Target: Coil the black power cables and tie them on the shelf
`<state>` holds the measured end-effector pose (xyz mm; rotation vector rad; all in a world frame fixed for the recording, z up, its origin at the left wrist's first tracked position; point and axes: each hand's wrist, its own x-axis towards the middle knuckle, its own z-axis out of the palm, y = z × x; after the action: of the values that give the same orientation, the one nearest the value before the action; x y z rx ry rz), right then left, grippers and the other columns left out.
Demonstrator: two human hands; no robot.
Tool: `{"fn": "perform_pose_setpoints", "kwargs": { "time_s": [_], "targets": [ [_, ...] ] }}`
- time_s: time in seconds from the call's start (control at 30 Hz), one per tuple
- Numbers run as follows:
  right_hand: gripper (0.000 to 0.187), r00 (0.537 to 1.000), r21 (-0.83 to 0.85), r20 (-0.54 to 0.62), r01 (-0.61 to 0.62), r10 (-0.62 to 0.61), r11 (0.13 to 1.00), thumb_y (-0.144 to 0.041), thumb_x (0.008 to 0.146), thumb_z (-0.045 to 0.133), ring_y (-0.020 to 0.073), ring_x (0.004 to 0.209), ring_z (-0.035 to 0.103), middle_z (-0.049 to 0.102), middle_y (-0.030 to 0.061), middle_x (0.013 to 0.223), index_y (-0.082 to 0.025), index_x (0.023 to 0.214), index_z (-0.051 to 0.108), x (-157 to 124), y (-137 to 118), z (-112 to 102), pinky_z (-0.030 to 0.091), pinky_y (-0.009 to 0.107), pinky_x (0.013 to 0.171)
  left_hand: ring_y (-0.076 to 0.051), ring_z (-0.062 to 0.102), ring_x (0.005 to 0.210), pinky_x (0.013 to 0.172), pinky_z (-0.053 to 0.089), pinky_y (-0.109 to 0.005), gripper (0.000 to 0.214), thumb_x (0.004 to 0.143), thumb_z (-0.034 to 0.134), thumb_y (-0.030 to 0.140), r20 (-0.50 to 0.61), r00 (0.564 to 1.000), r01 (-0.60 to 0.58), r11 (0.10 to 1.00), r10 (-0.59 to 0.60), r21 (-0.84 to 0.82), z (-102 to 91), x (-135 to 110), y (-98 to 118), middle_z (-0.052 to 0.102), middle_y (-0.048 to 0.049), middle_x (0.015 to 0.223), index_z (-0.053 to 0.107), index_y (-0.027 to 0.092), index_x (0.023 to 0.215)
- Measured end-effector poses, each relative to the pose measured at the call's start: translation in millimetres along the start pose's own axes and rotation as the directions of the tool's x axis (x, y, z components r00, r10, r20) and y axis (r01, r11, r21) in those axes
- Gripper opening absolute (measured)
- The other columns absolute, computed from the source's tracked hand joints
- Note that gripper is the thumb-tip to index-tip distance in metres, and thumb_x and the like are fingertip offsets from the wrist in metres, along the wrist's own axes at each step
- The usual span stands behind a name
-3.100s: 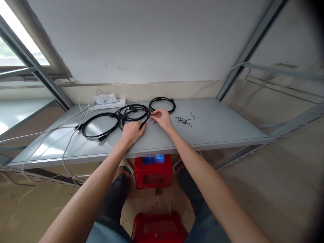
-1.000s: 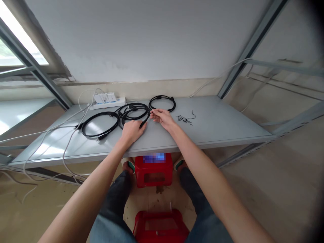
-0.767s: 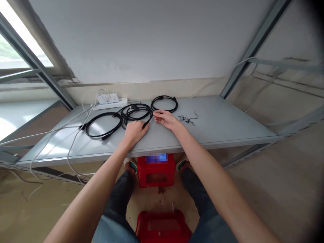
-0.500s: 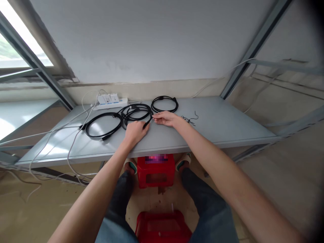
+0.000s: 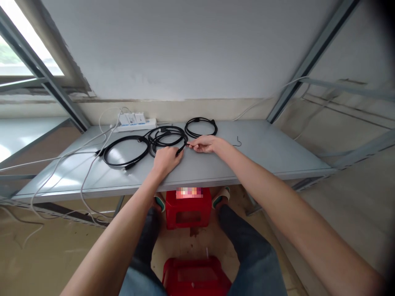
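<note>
Closed around a black cable [image 5: 181, 149], my left hand [image 5: 168, 159] rests at the front of the middle coil [image 5: 166, 130]. My right hand [image 5: 203, 144] is just to its right, thumb and fingers pinched on the thin end of a black twist tie [image 5: 188, 144] at that cable. The tie is very small, and how it wraps the cable is hard to see. Left of the middle coil lies another coiled black cable [image 5: 112, 163] with its plugs showing. A third, smaller coil [image 5: 201, 136] lies behind my right hand. One loose twist tie [image 5: 238, 142] shows beyond my right forearm.
A white power strip [image 5: 135, 125] with plugged-in adapters stands at the back left of the grey metal shelf [image 5: 277, 158]. White cords [image 5: 89, 164] hang over the front left edge. Metal posts [image 5: 311, 61] flank the shelf. Red stools [image 5: 188, 209] stand below.
My right hand has shifted slightly right, still pinching. My left hand keeps its hold on the cable. The view has tilted a little, and my right forearm now covers most of the loose ties.
</note>
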<state>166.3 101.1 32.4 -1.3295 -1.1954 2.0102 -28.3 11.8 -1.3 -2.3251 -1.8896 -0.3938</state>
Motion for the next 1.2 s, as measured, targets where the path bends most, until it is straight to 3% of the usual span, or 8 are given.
{"fn": "perform_pose_setpoints", "kwargs": {
  "time_s": [0.4,0.47,0.57,0.63,0.7,0.8,0.97,1.2],
  "targets": [
    [0.021,0.985,-0.643,0.066,0.163,-0.158,0.748,-0.022,0.087,0.084,0.0076,0.058,0.056,0.071,0.005,0.079,-0.012,0.079,0.067,-30.8,-19.8,14.0,0.054,0.019,0.054,-0.032,0.074,0.102,0.088,0.049,-0.036,0.056,0.105,0.035,0.055,0.019,1.0,0.007,0.999,-0.006,-0.042,-1.7,-0.4,-0.8,0.079,-0.0173,0.099,0.078,0.02,0.096],
    [0.021,0.967,-0.812,0.07,0.198,-0.246,0.549,-0.023,0.092,0.078,0.0102,0.061,0.06,0.073,0.0062,0.079,-0.013,0.079,0.066,-33.0,-21.2,18.4,0.053,0.021,0.056,-0.033,0.074,0.102,0.088,0.05,-0.037,0.058,0.105,0.034,0.055,0.027,1.0,0.008,0.999,-0.006,-0.041,-2.3,-0.2,-0.8,0.078,-0.0174,0.099,0.078,0.02,0.096],
    [0.005,0.886,-0.982,0.178,0.188,-0.428,-0.019,-0.015,0.094,0.069,0.0173,0.076,0.068,0.076,0.0104,0.088,-0.013,0.089,0.069,-35.1,-18.4,28.3,0.05,0.024,0.064,-0.033,0.074,0.101,0.088,0.05,-0.037,0.06,0.106,0.032,0.055,0.037,0.999,0.005,1.0,-0.003,-0.03,-2.4,0.1,-1.0,0.078,-0.0171,0.098,0.078,0.019,0.096],
    [0.013,0.803,-0.909,0.331,0.13,-0.496,-0.396,-0.008,0.092,0.064,0.0244,0.093,0.07,0.075,0.0164,0.102,-0.011,0.103,0.07,-34.7,-11.3,35.1,0.05,0.028,0.071,-0.033,0.074,0.101,0.088,0.051,-0.037,0.06,0.106,0.031,0.055,0.035,0.999,0.008,1.0,-0.007,-0.02,-2.0,0.5,-1.2,0.078,-0.0173,0.1,0.078,0.019,0.098],
    [0.024,0.731,-0.822,0.436,0.086,-0.525,-0.563,-0.003,0.094,0.053,0.0298,0.108,0.067,0.072,0.0223,0.113,-0.008,0.113,0.067,-32.2,-0.9,39.8,0.049,0.032,0.075,-0.033,0.074,0.101,0.088,0.051,-0.038,0.059,0.106,0.031,0.053,0.029,0.999,0.021,1.0,-0.021,-0.008,-1.7,0.8,-1.2,0.078,-0.0178,0.102,0.078,0.019,0.1],
    [0.029,0.657,-0.883,0.421,0.14,-0.626,-0.448,0.002,0.095,0.042,0.0313,0.114,0.06,0.069,0.0239,0.116,-0.009,0.111,0.064,-26.2,14.3,40.7,0.047,0.033,0.078,-0.033,0.074,0.101,0.087,0.051,-0.038,0.056,0.106,0.033,0.051,0.019,0.999,0.039,0.999,-0.039,0.005,-2.7,0.3,-0.5,0.078,-0.0181,0.104,0.078,0.018,0.102],
    [0.019,0.621,-0.955,0.151,0.293,-0.769,0.05,-0.001,0.092,0.056,0.0271,0.1,0.062,0.069,0.0143,0.104,-0.018,0.097,0.06,-15.9,22.7,34.0,0.044,0.032,0.08,-0.033,0.074,0.1,0.086,0.051,-0.038,0.058,0.107,0.03,0.051,-0.013,0.999,0.05,0.999,-0.05,-0.017,-5.7,-2.0,1.2,0.078,-0.0184,0.102,0.078,0.018,0.103],
    [0.022,0.794,-0.531,-0.123,0.455,-0.596,0.715,-0.01,0.088,0.065,0.0135,0.072,0.061,0.065,-0.0003,0.071,-0.02,0.074,0.052,4.4,32.3,29.3,0.045,0.025,0.074,-0.031,0.074,0.102,0.088,0.051,-0.036,0.057,0.106,0.032,0.053,0.012,0.998,0.054,0.999,-0.054,0.0,-3.7,-0.4,0.6,0.079,-0.0174,0.103,0.079,0.02,0.1]
  ]
}}
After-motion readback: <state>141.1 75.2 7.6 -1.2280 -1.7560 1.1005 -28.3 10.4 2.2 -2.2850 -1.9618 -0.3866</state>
